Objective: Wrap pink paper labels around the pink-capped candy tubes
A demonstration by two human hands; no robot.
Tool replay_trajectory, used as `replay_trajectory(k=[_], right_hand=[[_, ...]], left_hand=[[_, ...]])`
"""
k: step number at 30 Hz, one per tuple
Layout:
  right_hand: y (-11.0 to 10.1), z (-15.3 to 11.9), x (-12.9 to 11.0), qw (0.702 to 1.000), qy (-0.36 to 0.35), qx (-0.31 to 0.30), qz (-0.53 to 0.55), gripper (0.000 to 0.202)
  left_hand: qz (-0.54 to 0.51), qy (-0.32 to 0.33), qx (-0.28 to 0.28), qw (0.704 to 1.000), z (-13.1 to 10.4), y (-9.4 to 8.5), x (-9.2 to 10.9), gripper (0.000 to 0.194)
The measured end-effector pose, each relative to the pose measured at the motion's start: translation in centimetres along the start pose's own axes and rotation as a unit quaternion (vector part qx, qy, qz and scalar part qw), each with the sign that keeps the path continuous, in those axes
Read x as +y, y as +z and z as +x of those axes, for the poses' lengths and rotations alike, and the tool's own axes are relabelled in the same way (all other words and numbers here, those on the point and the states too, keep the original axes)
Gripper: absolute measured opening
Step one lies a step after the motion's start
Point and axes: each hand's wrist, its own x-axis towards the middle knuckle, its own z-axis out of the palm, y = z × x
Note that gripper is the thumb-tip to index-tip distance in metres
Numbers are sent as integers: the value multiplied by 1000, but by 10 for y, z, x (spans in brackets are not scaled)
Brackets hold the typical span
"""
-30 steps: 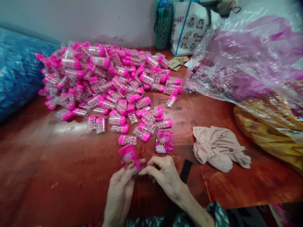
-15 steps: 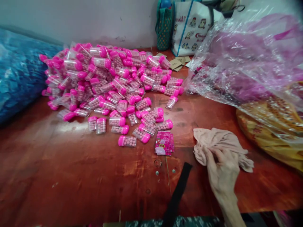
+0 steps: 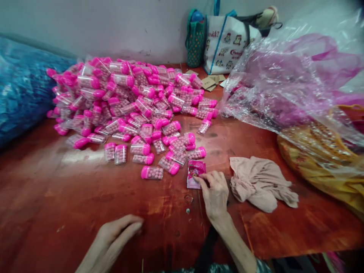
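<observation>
My right hand (image 3: 215,193) rests its fingertips on a small stack of pink printed cards (image 3: 195,169), its fingers bent together at the stack's right side. Over the lower left of the table is my left hand (image 3: 115,237), thumb and fingers forward, a little blurred, with nothing visible in it. Beyond the hands lies a big pile of clear little bottles with pink caps (image 3: 146,110), filled with pink balls. A beige cloth (image 3: 257,182) lies crumpled to the right of my right hand.
A blue plastic bag (image 3: 25,87) stands at the left. Clear and pink plastic wrap (image 3: 281,83) and a yellow bag (image 3: 318,163) take up the right. At the back are a white bag (image 3: 224,45), a green bottle holder (image 3: 195,43) and cardboard pieces (image 3: 209,82).
My right hand has left the beige cloth and moved left onto the pink cards. My left hand has come into view at the lower left. The view has shifted slightly.
</observation>
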Motion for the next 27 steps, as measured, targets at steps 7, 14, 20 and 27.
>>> replay_trajectory(k=[7,14,20,27], right_hand=[[-16,-1,-2,994,-52,53,79,11],[-29,-3,-20,980,-59,-4,192,17],[-25,-6,-22,956,73,-95,267,13],[-25,-9,-25,979,-21,-76,189,28]], left_hand=[[-160,-37,-73,984,40,69,69,32],[-391,-36,-61,918,50,114,87,14],[-458,-30,-31,888,49,124,82,5],[-506,-57,-19,860,53,127,84,9]])
